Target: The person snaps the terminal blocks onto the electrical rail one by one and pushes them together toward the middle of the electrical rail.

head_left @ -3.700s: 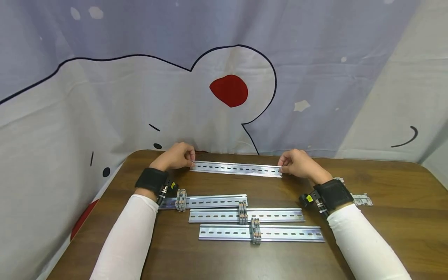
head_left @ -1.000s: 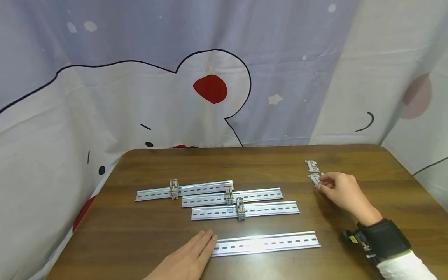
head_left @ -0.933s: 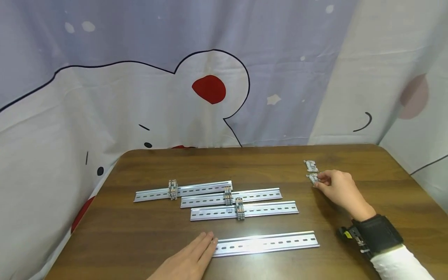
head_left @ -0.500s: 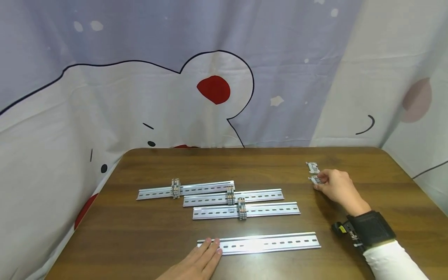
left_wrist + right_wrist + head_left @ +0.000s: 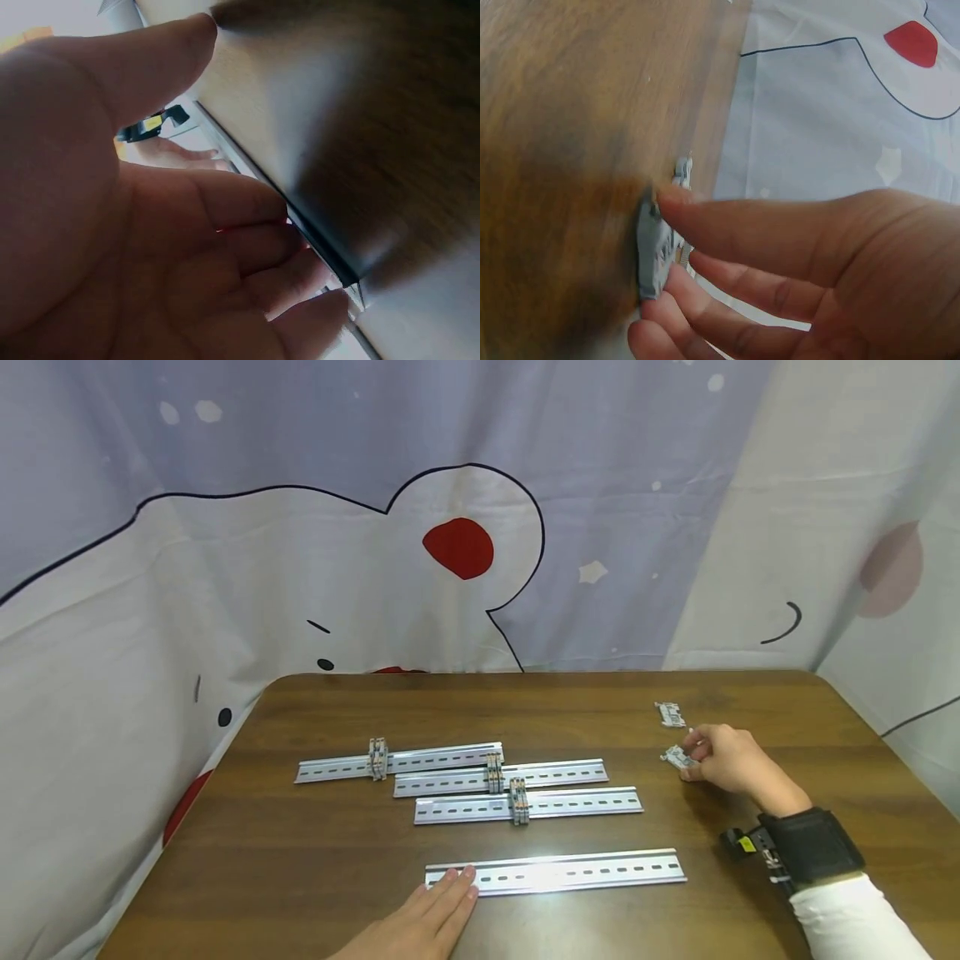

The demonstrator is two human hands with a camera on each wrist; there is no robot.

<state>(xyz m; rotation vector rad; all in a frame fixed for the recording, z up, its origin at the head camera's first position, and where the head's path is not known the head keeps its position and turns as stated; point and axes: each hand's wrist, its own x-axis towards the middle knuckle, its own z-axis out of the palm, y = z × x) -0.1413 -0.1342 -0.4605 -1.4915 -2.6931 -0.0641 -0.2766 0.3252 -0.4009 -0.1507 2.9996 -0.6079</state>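
Observation:
A slotted metal DIN rail [image 5: 577, 874] lies nearest the person on the table. Flat on its left end rest the fairly straight fingers of my left hand [image 5: 420, 922]; in the left wrist view the fingertips [image 5: 326, 315] touch the rail's edge. At the right, my right hand [image 5: 731, 764] pinches a small grey terminal block [image 5: 678, 757] between thumb and fingers. In the right wrist view that terminal block [image 5: 649, 251] stands close to the tabletop, and whether it touches is unclear. Just behind it lies another terminal block [image 5: 670, 714].
Three more DIN rails lie staggered mid-table: a back one [image 5: 442, 757], a middle one [image 5: 558, 773] and a front one [image 5: 585, 802]. Each bears a small cluster of terminal blocks, such as the front cluster [image 5: 519, 802]. A printed cloth [image 5: 600, 610] hangs behind the wooden table [image 5: 300, 860].
The DIN rail both hands held at the back now lies in front under my left hand. My right hand went to the terminal blocks and has drawn one slightly away from the other.

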